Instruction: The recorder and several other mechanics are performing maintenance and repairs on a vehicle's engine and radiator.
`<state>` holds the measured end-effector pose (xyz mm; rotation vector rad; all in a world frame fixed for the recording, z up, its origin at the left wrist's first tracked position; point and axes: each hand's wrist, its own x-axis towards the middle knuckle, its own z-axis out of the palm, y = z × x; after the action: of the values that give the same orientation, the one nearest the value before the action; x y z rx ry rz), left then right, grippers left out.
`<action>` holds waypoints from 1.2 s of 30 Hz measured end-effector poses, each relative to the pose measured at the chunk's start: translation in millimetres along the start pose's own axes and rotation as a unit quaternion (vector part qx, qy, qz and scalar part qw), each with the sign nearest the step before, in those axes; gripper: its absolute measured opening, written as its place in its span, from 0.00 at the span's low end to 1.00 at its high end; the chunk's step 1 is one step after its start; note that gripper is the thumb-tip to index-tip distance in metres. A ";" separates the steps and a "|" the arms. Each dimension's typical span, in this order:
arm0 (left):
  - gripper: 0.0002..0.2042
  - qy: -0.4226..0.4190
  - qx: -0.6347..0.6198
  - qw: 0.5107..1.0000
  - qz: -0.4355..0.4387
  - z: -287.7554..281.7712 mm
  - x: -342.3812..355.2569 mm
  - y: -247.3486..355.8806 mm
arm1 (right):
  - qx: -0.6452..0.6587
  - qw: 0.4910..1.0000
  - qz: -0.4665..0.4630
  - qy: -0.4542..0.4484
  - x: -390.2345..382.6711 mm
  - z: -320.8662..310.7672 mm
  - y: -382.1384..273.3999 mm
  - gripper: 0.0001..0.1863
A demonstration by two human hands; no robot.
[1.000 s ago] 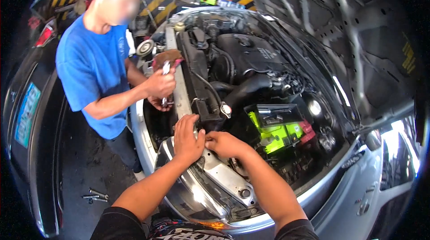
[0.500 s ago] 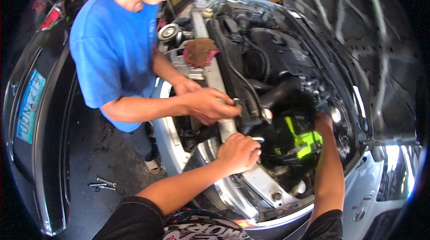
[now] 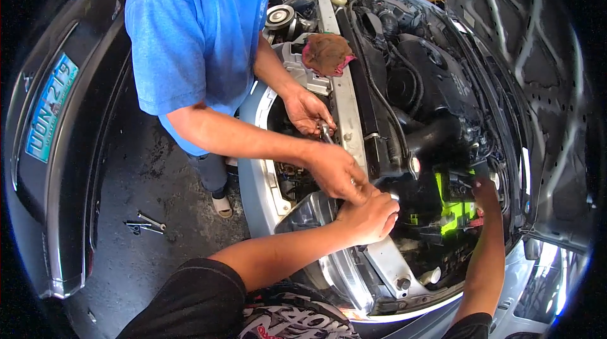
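My left hand is closed above the pale front crossbar. A small shiny metal end shows at its fingers; the rest of what it holds is hidden. The co-worker's near hand meets my left hand at the knuckles. In the co-worker's other hand is a small metal tool, perhaps a wrench. My right hand reaches into the engine bay at the far side of a black and lime-green battery. Its fingers are mostly hidden in shadow.
A brown and pink rag lies by the crossbar. The raised hood stands on the right. Behind the person in a blue shirt is a dark car. Several wrenches lie on the floor. A headlight sits below my left forearm.
The view has shifted, so the car sits further right. The co-worker's hands have drawn apart, and the near one has come against my left hand. My right hand stays beside the battery.
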<state>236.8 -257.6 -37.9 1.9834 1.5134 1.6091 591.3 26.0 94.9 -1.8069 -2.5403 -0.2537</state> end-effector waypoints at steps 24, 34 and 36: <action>0.09 -0.010 0.044 0.998 -0.036 -12.0 -12.3 -0.5 | 0.209 0.961 -0.046 0.177 -130.8 -99.3 -54.8 0.12; 0.10 -0.024 0.031 0.999 -0.034 -10.4 -8.9 -1.3 | 0.617 0.784 -0.061 -0.030 -226.6 -100.7 -187.2 0.50; 0.09 -0.025 0.033 0.999 -0.034 -11.2 -9.4 -1.0 | 0.677 0.728 -0.061 -0.092 -230.3 -103.4 -196.5 0.55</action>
<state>228.2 -269.2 -40.0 1.9669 1.6159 1.4916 474.8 -267.0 148.5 -0.9841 -1.7958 1.4309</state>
